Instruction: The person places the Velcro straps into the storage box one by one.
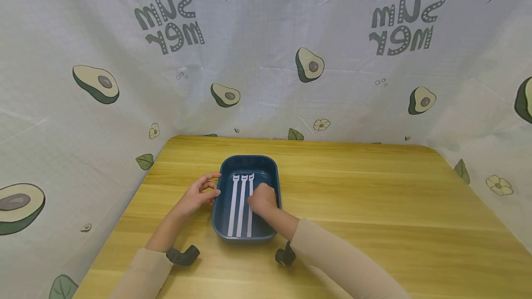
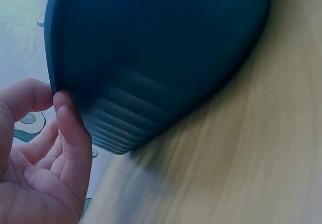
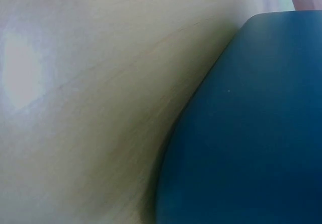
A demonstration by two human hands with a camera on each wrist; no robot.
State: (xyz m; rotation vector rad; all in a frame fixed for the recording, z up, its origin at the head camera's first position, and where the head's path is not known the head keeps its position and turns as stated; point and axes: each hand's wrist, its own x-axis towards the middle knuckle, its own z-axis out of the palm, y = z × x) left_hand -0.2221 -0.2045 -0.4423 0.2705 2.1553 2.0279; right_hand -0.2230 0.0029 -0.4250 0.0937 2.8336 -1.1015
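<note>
A dark blue tray (image 1: 249, 240) stands on the table, with white cable straps inside. The left strap (image 1: 232, 206) and middle strap (image 1: 241, 206) lie lengthwise, slotted heads at the far end. Beside them is a right strap (image 1: 250, 225), its head slightly turned. My right hand (image 1: 263, 199) reaches over the tray's right side, fingers curled at this strap's middle and seeming to grip it; the fingertips are hidden. At the tray's left rim, my left hand (image 1: 203, 192) holds on with thumb and finger. The right wrist view catches only the tray's outer wall (image 3: 246, 123).
The wooden table (image 1: 365, 188) stretches away to the right of the tray. Behind and at the sides hangs a white cloth (image 1: 257, 59) printed with avocados. A dark wrist device (image 1: 183, 255) sits at the left wrist, another (image 1: 285, 256) below the right one.
</note>
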